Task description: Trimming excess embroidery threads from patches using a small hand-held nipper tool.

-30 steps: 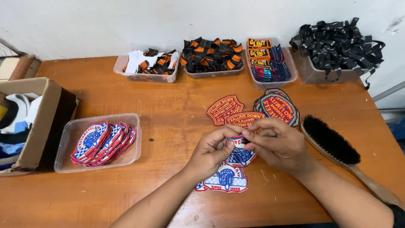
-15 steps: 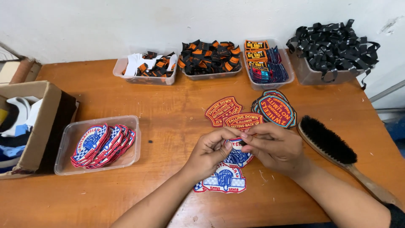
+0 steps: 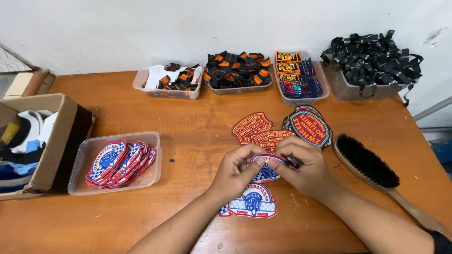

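Blue-and-white patch [image 3: 265, 170] pinched between both hands just above the orange wooden surface [image 3: 188, 117], near its front middle; left hand [image 3: 234, 173] curled, thumb and fingers closed on the patch's left edge; right hand [image 3: 303, 164] curled likewise, fingertips pressed on the patch's upper right edge, with something small and dark at the fingertips, too small to tell

Just below the hands, flat on the surface, another blue, white and red patch [image 3: 249, 203]; just beyond the hands, red-and-orange shield patches [image 3: 253, 127] overlapping, and beside them a small pile of round dark patches with red centres [image 3: 309, 128]

To the right, well apart from the hands, a wooden brush with black bristles [image 3: 368, 162] lying at a slant

To the left, a clear plastic tub [image 3: 153, 141] holding a fanned row of blue, white and red patches; further left an open cardboard box [image 3: 56, 141] with cloth items inside

Along the far edge, against a white wall, four clear tubs: white and black-orange labels [image 3: 169, 80], black-orange labels [image 3: 238, 69], coloured woven labels [image 3: 296, 75], black ribbon loops [image 3: 372, 59]
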